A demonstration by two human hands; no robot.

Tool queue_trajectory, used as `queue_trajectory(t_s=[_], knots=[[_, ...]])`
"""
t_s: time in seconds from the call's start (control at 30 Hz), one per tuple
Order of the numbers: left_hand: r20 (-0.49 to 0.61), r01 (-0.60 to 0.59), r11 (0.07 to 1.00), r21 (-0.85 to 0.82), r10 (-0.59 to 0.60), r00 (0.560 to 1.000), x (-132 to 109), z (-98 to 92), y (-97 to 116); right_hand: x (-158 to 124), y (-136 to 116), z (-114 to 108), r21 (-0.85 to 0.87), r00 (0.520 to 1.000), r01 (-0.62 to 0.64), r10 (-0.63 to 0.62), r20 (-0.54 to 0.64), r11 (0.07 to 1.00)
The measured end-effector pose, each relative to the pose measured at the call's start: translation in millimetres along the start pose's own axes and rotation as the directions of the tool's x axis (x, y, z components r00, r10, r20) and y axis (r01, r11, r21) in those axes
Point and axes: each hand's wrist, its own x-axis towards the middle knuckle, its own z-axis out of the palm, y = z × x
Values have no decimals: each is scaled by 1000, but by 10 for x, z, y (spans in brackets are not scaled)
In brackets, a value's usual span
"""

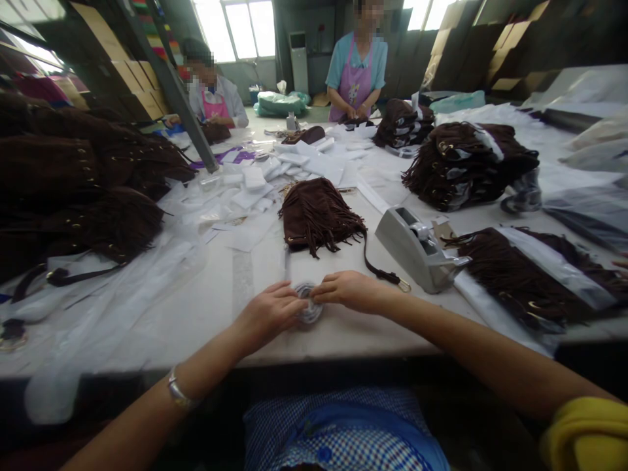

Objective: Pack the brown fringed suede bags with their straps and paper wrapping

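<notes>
Close to the table's front edge lies a round greyish coil that looks like a rolled strap in clear plastic; its exact kind is hard to make out. My left hand holds it from the left, fingers together against its rim. From the right, my right hand grips its upper side with bent fingers. Just beyond the coil rests a dark brown fringed bag, its strap trailing right to a gold clip. A grey tape dispenser stands right of that bag.
Brown bags are heaped at the left, over clear plastic sheets. More fringed bags are stacked at the right. White packets lie mid-table below a slanted metal post. Two people in pink aprons work across the table.
</notes>
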Motion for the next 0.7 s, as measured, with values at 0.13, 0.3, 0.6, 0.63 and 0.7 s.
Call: queue_trajectory(t_s=[0.13, 0.3, 0.6, 0.63, 0.7], knots=[[-183, 268, 963, -8, -265, 947, 32, 188, 217, 55, -187, 85, 6, 984, -146, 146, -101, 989], [-183, 253, 967, -45, -256, 949, 8, 189, 234, 93, -253, 238, 83, 977, -157, 167, -131, 984], [-163, 124, 991, -48, -131, 978, -64, 69, -69, 143, 28, 60, 46, 997, -28, 32, -76, 999], [-178, 166, 984, -61, -174, 969, -54, 93, -36, 137, -4, 79, 37, 994, -70, 72, -78, 997], [-191, 239, 968, -80, -250, 949, -35, 141, 30, 130, -92, 151, 39, 982, -160, 163, -93, 986]])
